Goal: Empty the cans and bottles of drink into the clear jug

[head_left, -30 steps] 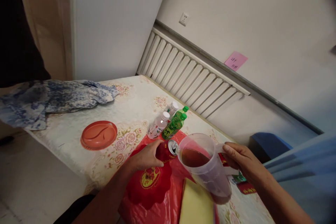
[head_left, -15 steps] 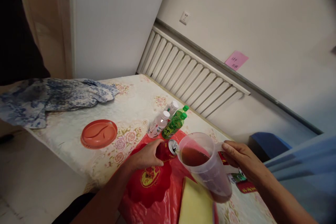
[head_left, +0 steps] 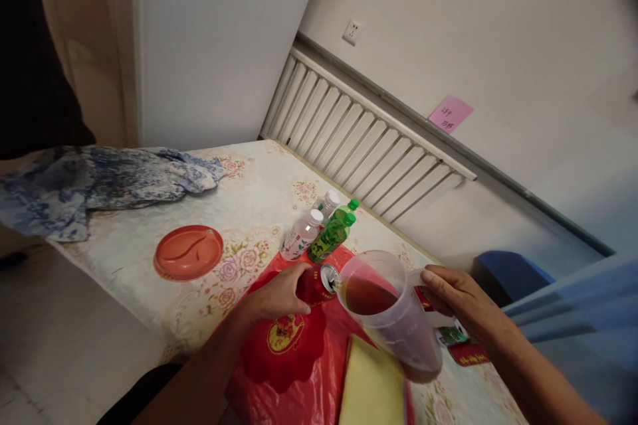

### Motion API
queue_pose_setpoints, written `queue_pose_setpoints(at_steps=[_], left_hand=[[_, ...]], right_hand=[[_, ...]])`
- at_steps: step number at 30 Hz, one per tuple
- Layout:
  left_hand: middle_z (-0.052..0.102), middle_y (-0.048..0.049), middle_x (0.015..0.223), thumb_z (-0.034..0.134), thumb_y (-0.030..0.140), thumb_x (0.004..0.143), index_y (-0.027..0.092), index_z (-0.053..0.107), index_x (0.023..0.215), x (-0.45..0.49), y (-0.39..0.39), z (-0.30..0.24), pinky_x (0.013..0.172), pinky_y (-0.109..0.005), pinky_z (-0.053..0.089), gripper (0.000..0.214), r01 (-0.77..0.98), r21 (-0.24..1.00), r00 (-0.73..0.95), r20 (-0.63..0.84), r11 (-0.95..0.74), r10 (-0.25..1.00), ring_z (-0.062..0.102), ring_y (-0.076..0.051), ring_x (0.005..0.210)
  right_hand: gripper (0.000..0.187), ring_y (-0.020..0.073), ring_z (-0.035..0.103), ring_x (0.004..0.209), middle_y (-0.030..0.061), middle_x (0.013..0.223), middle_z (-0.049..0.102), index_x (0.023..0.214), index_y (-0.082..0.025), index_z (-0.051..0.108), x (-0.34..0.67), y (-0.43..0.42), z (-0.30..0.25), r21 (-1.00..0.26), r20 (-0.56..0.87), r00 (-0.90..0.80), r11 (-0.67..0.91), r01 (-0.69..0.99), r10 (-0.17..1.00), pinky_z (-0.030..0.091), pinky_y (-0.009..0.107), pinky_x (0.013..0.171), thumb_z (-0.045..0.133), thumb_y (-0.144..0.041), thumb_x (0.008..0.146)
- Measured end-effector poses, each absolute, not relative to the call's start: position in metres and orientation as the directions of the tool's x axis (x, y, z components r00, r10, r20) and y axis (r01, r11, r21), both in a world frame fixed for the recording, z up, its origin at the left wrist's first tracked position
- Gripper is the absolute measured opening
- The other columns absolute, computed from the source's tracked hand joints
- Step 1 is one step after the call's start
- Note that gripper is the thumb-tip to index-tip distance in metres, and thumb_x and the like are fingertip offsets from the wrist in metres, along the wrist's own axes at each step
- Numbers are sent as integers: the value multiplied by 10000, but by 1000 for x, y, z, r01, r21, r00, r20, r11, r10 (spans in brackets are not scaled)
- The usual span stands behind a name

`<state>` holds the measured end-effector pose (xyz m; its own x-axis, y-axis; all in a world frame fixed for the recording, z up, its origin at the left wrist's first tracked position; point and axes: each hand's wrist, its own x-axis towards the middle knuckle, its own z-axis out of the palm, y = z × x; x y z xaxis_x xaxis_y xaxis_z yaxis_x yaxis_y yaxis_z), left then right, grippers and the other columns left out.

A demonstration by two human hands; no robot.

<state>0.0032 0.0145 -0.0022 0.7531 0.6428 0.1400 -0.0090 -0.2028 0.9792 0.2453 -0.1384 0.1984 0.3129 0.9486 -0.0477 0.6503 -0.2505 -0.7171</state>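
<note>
My left hand (head_left: pixel 279 293) is wrapped round a red drink can (head_left: pixel 316 284), tipped so its opened silver top faces right. The can's mouth touches or nearly touches the rim of a clear plastic pitcher (head_left: pixel 399 319). My right hand (head_left: pixel 456 295) grips the pitcher by its handle, and the pitcher leans toward the can with brown liquid (head_left: pixel 371 297) inside. Whether liquid is passing between them is hard to make out. Below the can lie a red scalloped tray (head_left: pixel 284 352) with a gold emblem and a red plastic bag (head_left: pixel 269 404).
Two white-capped bottles (head_left: pixel 300 237) and two green-capped bottles (head_left: pixel 333 237) stand behind the can. An orange divided plate (head_left: pixel 188 252) is at left, near a blue-white cloth (head_left: pixel 144 176). A yellow flat item (head_left: pixel 373 385) lies in front. A radiator (head_left: pixel 359 133) lines the wall.
Almost nothing differs. The pitcher and my right hand have shifted very slightly; the can stays against the pitcher's rim.
</note>
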Motion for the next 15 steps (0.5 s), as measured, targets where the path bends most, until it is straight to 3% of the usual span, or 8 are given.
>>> queue_pose_setpoints(at_steps=[15], left_hand=[[646, -53, 1228, 707, 126, 566, 241, 538, 1215, 5, 17, -8, 946, -363, 492, 680, -32, 978, 770, 156, -206, 618, 621, -274, 1101]], right_hand=[[591, 97, 319, 483, -48, 507, 374, 566, -209, 449, 241, -138, 202, -609, -64, 293, -270, 745, 954, 284, 240, 468, 507, -746, 806]])
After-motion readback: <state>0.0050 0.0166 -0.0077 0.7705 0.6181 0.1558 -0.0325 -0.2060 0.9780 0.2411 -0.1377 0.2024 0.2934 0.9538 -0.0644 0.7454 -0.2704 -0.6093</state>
